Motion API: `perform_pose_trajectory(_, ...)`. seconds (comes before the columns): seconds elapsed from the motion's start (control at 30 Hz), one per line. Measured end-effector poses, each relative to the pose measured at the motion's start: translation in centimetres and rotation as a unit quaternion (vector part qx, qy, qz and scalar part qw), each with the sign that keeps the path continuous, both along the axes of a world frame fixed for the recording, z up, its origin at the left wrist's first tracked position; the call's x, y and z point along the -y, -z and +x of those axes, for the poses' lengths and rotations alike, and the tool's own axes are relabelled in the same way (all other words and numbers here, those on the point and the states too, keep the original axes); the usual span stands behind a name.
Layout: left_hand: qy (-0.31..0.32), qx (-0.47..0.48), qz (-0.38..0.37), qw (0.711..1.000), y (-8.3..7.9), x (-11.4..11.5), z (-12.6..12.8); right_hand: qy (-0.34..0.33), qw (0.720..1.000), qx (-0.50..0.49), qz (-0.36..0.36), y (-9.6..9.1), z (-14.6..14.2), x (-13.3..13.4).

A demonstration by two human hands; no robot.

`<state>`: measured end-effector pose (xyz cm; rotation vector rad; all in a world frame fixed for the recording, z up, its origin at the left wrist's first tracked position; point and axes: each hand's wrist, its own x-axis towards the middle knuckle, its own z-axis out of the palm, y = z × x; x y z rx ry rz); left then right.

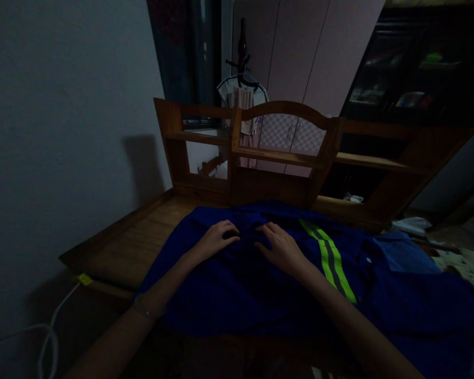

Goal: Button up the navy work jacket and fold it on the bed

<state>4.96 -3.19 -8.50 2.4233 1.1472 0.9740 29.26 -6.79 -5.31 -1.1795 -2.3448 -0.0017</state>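
A dark blue work garment (pixel 221 295) with a yellow-green and grey reflective band (pixel 332 258) lies spread over a wooden surface. My left hand (pixel 219 238) rests on or just above its far middle part, fingers curved and thumb held apart. A short way to the right, my right hand (pixel 280 243) is in a similar pose, its thumb and fingers spaced out, left of the band. Between the two hands the cloth is bunched into dark folds. Neither hand visibly grips the fabric, though the dim light hides fine detail at the fingertips.
A wooden headboard with shelves (pixel 276 152) rises behind the garment. The bare wall (pixel 82 131) is at left, with a white cable (pixel 51 329) below. Lighter blue cloth (pixel 406 252) lies at right. Clothes hang on a stand (pixel 243 95) beyond the headboard.
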Motion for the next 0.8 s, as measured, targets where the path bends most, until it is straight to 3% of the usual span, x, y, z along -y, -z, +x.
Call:
perform_pose_trajectory(0.13, 0.002, 0.024, -0.001, 1.0, 0.5, -0.3, 1.8, 0.021, 0.997, -0.053, -0.045, 2.9, -2.3, -2.1)
perform_pose_trajectory(0.3, 0.024, 0.049, -0.054, 0.997, 1.9, -1.8, 3.1, 0.035, 0.968, -0.201, -0.144, 5.9, -1.2, -4.2)
perform_pose_trajectory(0.47, -0.004, 0.022, -0.088, 0.996, 2.4, -5.4, 3.6, 0.037, 0.941, -0.277, -0.188, 5.3, 0.0, -4.7)
perform_pose_trajectory(0.57, -0.072, -0.035, -0.002, 0.997, 1.6, -6.6, 3.6, 0.023, 0.933, -0.304, -0.19, 4.6, 0.3, -4.4)
perform_pose_trajectory(0.7, -0.183, -0.028, 0.128, 0.974, 0.1, -4.8, 4.6, 0.028, 0.941, -0.306, -0.145, 4.3, 0.8, -4.1)
perform_pose_trajectory(0.8, -0.143, -0.013, 0.116, 0.983, -0.2, -2.4, 5.9, 0.043, 0.95, -0.276, -0.138, 4.2, 1.2, -4.2)
